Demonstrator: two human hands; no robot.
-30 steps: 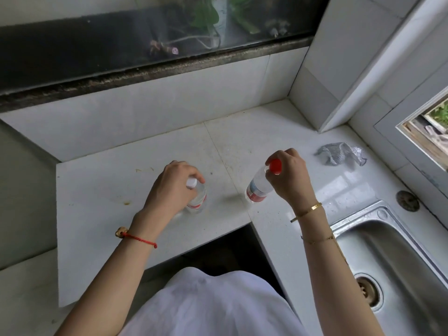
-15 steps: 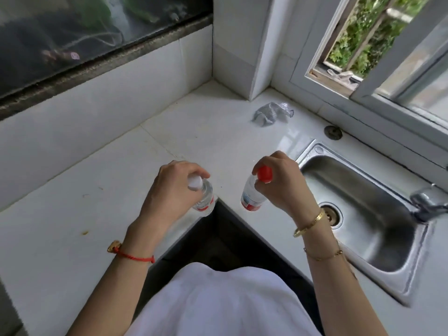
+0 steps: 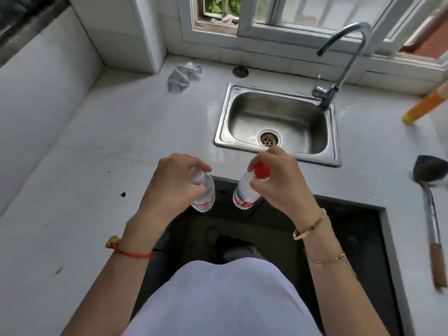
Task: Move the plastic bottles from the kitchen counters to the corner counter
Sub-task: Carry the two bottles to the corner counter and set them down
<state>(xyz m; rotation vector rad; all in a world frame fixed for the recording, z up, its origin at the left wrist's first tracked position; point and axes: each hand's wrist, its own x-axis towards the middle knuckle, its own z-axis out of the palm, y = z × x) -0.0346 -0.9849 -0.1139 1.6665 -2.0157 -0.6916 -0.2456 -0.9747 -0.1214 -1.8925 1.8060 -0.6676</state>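
Observation:
My left hand [image 3: 167, 187] grips a small clear plastic bottle with a white cap [image 3: 204, 198] by its neck. My right hand [image 3: 281, 183] holds a second plastic bottle with a red cap [image 3: 244, 194] the same way. Both bottles hang upright in the air over the dark gap in front of the white counter [image 3: 97, 154], just ahead of my body. The corner of the counter lies at the upper left, beside the tiled pillar [image 3: 145, 32].
A steel sink [image 3: 278, 122] with a curved tap [image 3: 339, 64] sits straight ahead under the window. A crumpled clear wrapper [image 3: 181, 76] lies near the corner. At right are an orange bottle [image 3: 426, 105] and a metal spatula [image 3: 431, 204].
The view has swung right from the corner counter to the sink. Both hands have lifted the bottles off the counter and carry them in front of my body.

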